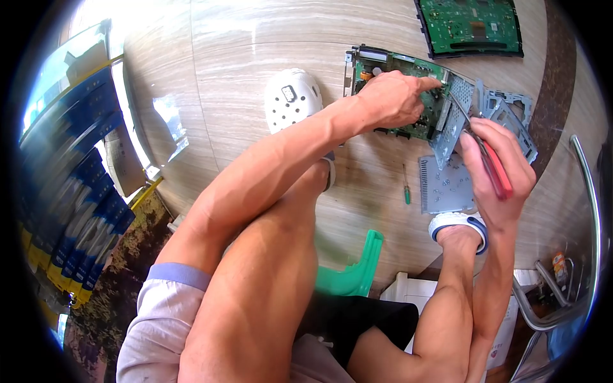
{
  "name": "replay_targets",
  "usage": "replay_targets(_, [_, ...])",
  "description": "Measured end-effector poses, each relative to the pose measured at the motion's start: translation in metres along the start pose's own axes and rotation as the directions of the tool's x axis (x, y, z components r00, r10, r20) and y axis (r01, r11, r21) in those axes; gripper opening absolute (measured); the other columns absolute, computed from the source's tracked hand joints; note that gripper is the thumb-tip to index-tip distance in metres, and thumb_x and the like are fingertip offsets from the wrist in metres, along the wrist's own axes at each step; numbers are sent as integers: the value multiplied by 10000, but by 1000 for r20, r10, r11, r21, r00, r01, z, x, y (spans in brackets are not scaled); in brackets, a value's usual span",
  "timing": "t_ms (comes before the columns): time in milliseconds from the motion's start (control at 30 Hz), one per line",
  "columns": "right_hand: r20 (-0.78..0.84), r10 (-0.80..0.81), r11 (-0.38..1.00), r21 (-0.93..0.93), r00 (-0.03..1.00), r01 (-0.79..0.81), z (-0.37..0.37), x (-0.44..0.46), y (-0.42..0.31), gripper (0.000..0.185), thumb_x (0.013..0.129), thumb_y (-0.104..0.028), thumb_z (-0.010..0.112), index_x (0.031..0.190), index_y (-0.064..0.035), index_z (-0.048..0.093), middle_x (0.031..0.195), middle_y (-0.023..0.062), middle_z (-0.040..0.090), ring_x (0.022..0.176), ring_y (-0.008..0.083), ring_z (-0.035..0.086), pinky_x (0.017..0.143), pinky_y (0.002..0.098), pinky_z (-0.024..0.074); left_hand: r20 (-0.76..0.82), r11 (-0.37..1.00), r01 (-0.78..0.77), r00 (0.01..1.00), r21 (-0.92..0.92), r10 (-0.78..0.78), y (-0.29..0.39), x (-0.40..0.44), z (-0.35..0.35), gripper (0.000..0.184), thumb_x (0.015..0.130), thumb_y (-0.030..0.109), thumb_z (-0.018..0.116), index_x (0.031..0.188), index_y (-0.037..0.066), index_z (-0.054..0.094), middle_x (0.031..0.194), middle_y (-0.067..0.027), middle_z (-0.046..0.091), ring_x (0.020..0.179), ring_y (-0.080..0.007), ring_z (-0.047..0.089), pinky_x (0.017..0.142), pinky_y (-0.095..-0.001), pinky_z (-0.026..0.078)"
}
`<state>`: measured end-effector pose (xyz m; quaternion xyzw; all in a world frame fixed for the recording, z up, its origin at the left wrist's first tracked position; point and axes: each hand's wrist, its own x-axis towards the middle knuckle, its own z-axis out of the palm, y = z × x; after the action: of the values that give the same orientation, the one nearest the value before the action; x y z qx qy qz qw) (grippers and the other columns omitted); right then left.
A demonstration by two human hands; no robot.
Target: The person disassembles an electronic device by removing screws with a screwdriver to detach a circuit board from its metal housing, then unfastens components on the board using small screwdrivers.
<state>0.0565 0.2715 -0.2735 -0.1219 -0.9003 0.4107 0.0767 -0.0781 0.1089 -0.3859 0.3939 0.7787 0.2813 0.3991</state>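
A green circuit board point(412, 67) in a metal frame lies on the floor. My left hand point(393, 101) is over it, index finger stretched toward its right end and the other fingers curled down against it. A perforated metal plate point(461, 96) stands tilted at the board's right end. My right hand point(504, 150) is closed round a red-handled tool point(497, 169), whose thin metal tip points up-left at the plate. The tool's exact kind is unclear. Whether the tip touches the plate, I cannot tell.
Another green board panel point(472, 27) lies at the top right. More metal brackets point(514, 118) are right of the plate. A grey metal cover point(440, 191) holds several screws, beside a green-handled screwdriver point(407, 191). A green stool point(357, 271) and a chrome tube frame point(590, 191) are nearer me.
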Motion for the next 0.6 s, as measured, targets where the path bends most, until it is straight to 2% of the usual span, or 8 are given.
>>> replay_targets(100, [16, 78, 994, 74, 997, -79, -23, -8, -14, 195, 876, 26, 711, 1068, 53, 707, 1074, 190, 733, 1008, 270, 705, 913, 370, 546, 70, 1000, 21, 997, 13, -22, 1, -1, -3, 551, 873, 153, 570, 1422, 103, 568, 832, -283, 702, 807, -451, 703, 785, -524, 574])
replay_targets(200, [18, 103, 969, 223, 995, -104, -46, -18, -22, 185, 893, 22, 654, 1070, 54, 701, 1072, 216, 719, 997, 273, 694, 897, 369, 544, 30, 1000, 24, 999, 0, -24, 6, -8, -7, 532, 882, 150, 560, 1408, 74, 567, 834, -274, 703, 810, -450, 701, 798, -516, 572])
replay_targets(233, [0, 153, 942, 301, 988, -145, -49, -25, -21, 192, 862, 23, 676, 1051, 54, 692, 968, 213, 729, 871, 259, 712, 808, 340, 565, 22, 1000, 29, 999, -9, -29, 7, -11, -10, 517, 884, 150, 558, 1394, 68, 578, 838, -272, 703, 812, -450, 701, 804, -513, 570])
replay_targets(333, [189, 102, 886, 429, 977, -176, -30, -34, -24, 142, 874, -21, 704, 1006, 29, 715, 938, 162, 731, 812, 211, 696, 751, 317, 557, -6, 997, 45, 999, -59, -45, 16, -25, -21, 468, 889, 151, 554, 1342, 49, 614, 852, -268, 704, 822, -446, 698, 819, -505, 564])
replay_targets(400, [470, 274, 814, 351, 839, -463, -3, -49, -29, 136, 866, -100, 759, 933, 14, 730, 875, 105, 731, 725, 167, 675, 680, 306, 538, -30, 991, 57, 998, -119, -61, 21, -35, -24, 429, 892, 152, 554, 1295, 36, 647, 867, -268, 705, 833, -441, 697, 827, -500, 561])
replay_targets(467, [663, 438, 651, 231, 607, -723, 35, -68, -22, 221, 858, -198, 793, 883, 13, 731, 780, 81, 710, 649, 158, 652, 642, 318, 519, -110, 985, 9, 994, -172, -29, 19, -43, -20, 411, 900, 147, 562, 1284, 38, 661, 784, -215, 682, 723, -350, 686, 739, -442, 554])
replay_targets(500, [695, 453, 672, 144, 558, -726, 52, -76, -16, 272, 858, -248, 789, 877, 16, 725, 747, 96, 694, 637, 179, 648, 642, 342, 519, -148, 981, -14, 989, -196, -16, 18, -48, -18, 402, 904, 144, 566, 1279, 39, 669, 742, -189, 671, 668, -305, 680, 695, -413, 550])
replay_targets(600, [768, 517, 668, -84, 379, -739, 97, -86, -4, 380, 857, -364, 766, 846, 12, 709, 714, 135, 679, 643, 254, 655, 665, 405, 526, -106, 980, 43, 992, -196, -65, 23, -58, -27, 387, 912, 126, 572, 1274, 29, 671, 726, -168, 660, 638, -248, 648, 680, -388, 542])
